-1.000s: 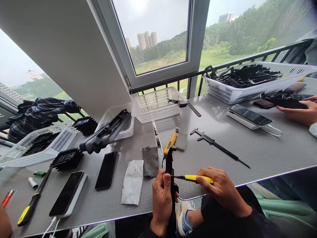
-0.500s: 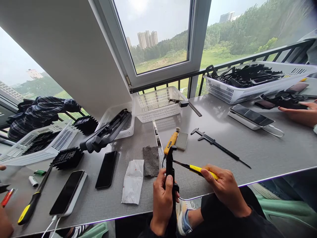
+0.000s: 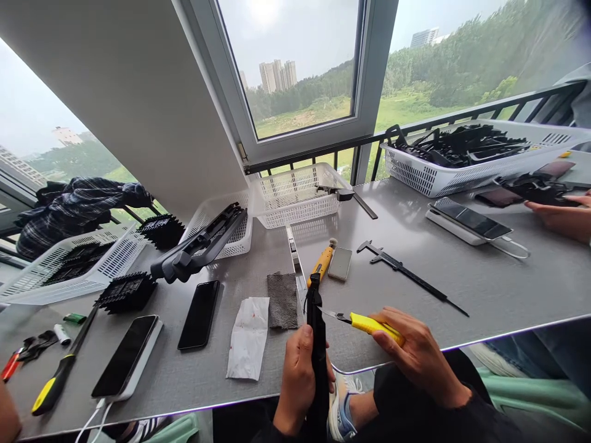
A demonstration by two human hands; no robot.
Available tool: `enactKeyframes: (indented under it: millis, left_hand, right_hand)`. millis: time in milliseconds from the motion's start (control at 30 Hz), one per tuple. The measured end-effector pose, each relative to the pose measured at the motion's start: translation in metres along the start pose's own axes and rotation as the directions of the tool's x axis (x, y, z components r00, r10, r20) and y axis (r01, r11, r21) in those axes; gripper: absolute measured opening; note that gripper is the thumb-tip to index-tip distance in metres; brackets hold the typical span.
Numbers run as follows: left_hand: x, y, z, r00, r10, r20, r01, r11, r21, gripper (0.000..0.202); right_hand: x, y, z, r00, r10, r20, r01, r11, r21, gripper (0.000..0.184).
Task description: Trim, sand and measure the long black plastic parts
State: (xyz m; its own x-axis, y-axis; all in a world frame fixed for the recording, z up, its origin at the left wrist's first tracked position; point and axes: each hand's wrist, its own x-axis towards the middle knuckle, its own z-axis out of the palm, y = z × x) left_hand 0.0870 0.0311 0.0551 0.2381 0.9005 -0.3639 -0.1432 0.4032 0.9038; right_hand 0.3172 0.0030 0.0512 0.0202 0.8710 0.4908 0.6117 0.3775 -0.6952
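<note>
My left hand [image 3: 298, 375] is closed around a long black plastic part [image 3: 317, 344], held upright at the table's front edge. In my right hand [image 3: 415, 347] is a yellow utility knife [image 3: 376, 326], its blade pointing left. The blade tip meets or lies very close to the upper part of the black piece; exact contact is hard to see. Just beyond the part lies a yellow rotary tool [image 3: 322, 261], partly hidden by it, beside a small pale rectangular block [image 3: 340, 263]. A dark grey cloth [image 3: 282, 300] and a white tissue [image 3: 248, 338] lie left of my hands.
A caliper [image 3: 406, 271] lies to the right. White baskets [image 3: 295, 212] line the back. Phones [image 3: 198, 315], a yellow-black file [image 3: 55, 381] and black toothed parts [image 3: 127, 292] occupy the left. At far right, another person's hand [image 3: 561, 218] holds black parts.
The black part has turned in my left hand, showing a narrower side. My right hand has rolled the knife, so its blade's flat side now shows. At far left, another person's hand has withdrawn.
</note>
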Motion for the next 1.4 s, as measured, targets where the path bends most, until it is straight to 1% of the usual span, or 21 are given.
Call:
enactKeyframes:
  millis: [100, 200, 267, 333, 500, 633, 700, 833, 900, 967, 1067, 1167, 1233, 1333, 1400]
  left_hand:
    - [-0.001, -0.001, 0.002, 1.0, -0.015, -0.007, 0.015, 1.0, 0.014, 0.079]
    - [-0.001, 0.0, 0.004, 0.999, -0.04, -0.013, 0.04, 0.999, 0.011, 0.082]
    - [-0.001, 0.0, 0.004, 0.999, -0.048, -0.017, 0.049, 0.999, 0.012, 0.082]
    - [-0.001, 0.0, 0.004, 0.999, -0.033, -0.024, 0.034, 0.999, 0.017, 0.081]
    - [-0.002, -0.003, 0.003, 0.999, 0.009, -0.036, -0.009, 1.0, 0.009, 0.078]
    - [-0.003, -0.008, 0.001, 0.996, 0.021, -0.089, -0.021, 1.0, -0.001, 0.077]
    - [-0.002, -0.01, 0.001, 0.996, 0.019, -0.09, -0.02, 1.0, -0.007, 0.075]
    - [-0.002, -0.011, 0.002, 0.998, 0.029, -0.052, -0.03, 0.999, -0.018, 0.071]
    - [-0.003, -0.01, 0.002, 0.996, 0.037, -0.078, -0.04, 0.998, -0.04, 0.07]
    - [-0.006, -0.007, 0.003, 0.993, 0.014, -0.118, -0.022, 0.998, -0.065, 0.071]
    - [-0.01, -0.003, 0.005, 0.993, -0.014, -0.116, 0.008, 0.998, -0.055, 0.077]
    - [-0.008, -0.004, 0.005, 0.994, 0.014, -0.112, -0.017, 1.0, -0.026, 0.075]
    - [-0.004, -0.007, 0.004, 0.992, 0.06, -0.108, -0.06, 0.998, 0.002, 0.071]
    - [0.002, -0.012, 0.001, 0.988, 0.139, -0.063, -0.135, 0.988, 0.075, 0.065]
    - [0.004, -0.014, -0.001, 0.984, 0.174, -0.042, -0.167, 0.978, 0.126, 0.062]
  right_hand:
    - [-0.002, 0.002, 0.001, 1.0, -0.003, -0.015, 0.003, 1.0, 0.028, 0.054]
    - [-0.002, 0.004, 0.003, 1.0, -0.005, 0.01, 0.005, 0.999, 0.039, 0.056]
    - [-0.002, 0.005, 0.003, 0.999, -0.004, 0.036, 0.003, 1.0, 0.031, 0.054]
    - [-0.002, 0.004, 0.002, 0.998, 0.002, 0.063, -0.004, 1.0, 0.025, 0.055]
    - [-0.002, 0.001, -0.004, 0.987, 0.03, 0.156, -0.038, 0.998, 0.045, 0.062]
    - [0.0, -0.002, -0.009, 0.972, 0.049, 0.23, -0.063, 0.996, 0.055, 0.065]
    - [0.0, -0.002, -0.01, 0.967, 0.046, 0.251, -0.061, 0.997, 0.054, 0.066]
    - [-0.002, 0.001, -0.008, 0.977, 0.009, 0.211, -0.016, 0.999, 0.03, 0.061]
    - [-0.003, 0.001, -0.008, 0.983, -0.019, 0.183, 0.017, 1.0, 0.01, 0.058]
    - [-0.004, 0.001, -0.009, 0.984, -0.043, 0.172, 0.045, 0.999, -0.003, 0.056]
    - [-0.008, 0.004, -0.008, 0.982, -0.065, 0.178, 0.069, 0.997, -0.02, 0.054]
    - [-0.016, 0.013, -0.003, 0.986, -0.045, 0.163, 0.05, 0.998, -0.029, 0.051]
    - [-0.021, 0.02, 0.001, 0.988, -0.016, 0.151, 0.019, 1.0, -0.017, 0.052]
    - [-0.025, 0.026, 0.003, 0.993, 0.021, 0.119, -0.02, 1.0, -0.006, 0.052]
    - [-0.024, 0.024, 0.001, 0.993, 0.064, 0.096, -0.063, 0.998, -0.013, 0.054]
